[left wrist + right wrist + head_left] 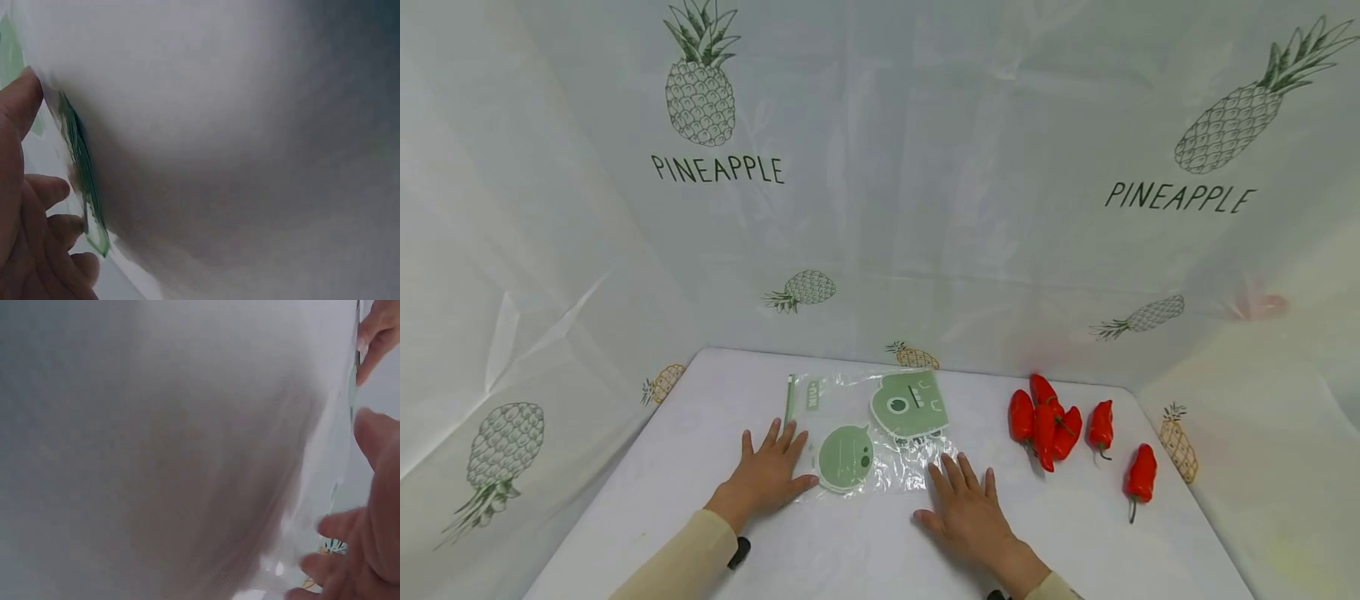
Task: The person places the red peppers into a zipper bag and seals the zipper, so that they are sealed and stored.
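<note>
Plastic bag [868, 425] lies flat under the spread, relaxed fingers of the left hand [766, 477] and right hand [972, 515], reaching near the far edge of the bench [865, 546]; red peppers [1045, 427] lie toward its far right corner.

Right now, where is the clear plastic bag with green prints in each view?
Head: the clear plastic bag with green prints lies below the picture's middle.
Left wrist: part of it, with a dark green strip, runs down the left side.
Right wrist: part of it shows along the right side.
Shared landmark: the person's left hand, central-left in head, lower left in left wrist, top right corner in right wrist.
</note>
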A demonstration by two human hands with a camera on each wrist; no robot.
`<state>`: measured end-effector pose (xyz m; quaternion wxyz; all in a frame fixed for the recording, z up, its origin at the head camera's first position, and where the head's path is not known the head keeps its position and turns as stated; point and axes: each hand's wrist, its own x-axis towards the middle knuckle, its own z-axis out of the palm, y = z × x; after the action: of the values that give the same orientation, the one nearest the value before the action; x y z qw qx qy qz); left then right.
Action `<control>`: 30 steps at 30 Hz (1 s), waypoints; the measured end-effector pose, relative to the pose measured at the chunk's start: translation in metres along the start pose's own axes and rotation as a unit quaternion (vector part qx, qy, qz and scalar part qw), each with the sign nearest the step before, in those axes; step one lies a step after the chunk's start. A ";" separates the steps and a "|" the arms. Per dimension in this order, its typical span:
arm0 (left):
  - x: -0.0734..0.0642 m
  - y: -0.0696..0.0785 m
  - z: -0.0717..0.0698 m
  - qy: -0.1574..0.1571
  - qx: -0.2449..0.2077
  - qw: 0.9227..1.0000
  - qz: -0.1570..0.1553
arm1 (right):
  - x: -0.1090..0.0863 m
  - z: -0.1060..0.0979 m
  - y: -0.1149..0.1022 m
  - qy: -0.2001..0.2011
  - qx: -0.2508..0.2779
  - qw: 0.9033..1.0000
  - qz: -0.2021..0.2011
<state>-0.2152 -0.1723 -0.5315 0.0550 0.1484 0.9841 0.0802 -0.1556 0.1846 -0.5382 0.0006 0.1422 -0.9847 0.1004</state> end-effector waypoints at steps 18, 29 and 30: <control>-0.066 0.030 -0.004 -0.056 -0.007 0.995 0.080 | 0.014 -0.007 0.025 -0.056 0.013 0.998 0.010; -0.098 0.066 0.004 -0.084 0.034 0.980 0.177 | 0.038 -0.012 0.042 -0.069 0.010 0.997 0.026; -0.099 0.069 0.005 -0.088 0.034 0.978 0.187 | 0.040 -0.012 0.042 -0.069 0.010 0.997 0.026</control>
<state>-0.1015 -0.1367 -0.5158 0.1202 0.3377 0.9326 0.0418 -0.2064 0.2155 -0.5340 -0.0715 0.1233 -0.9847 0.1003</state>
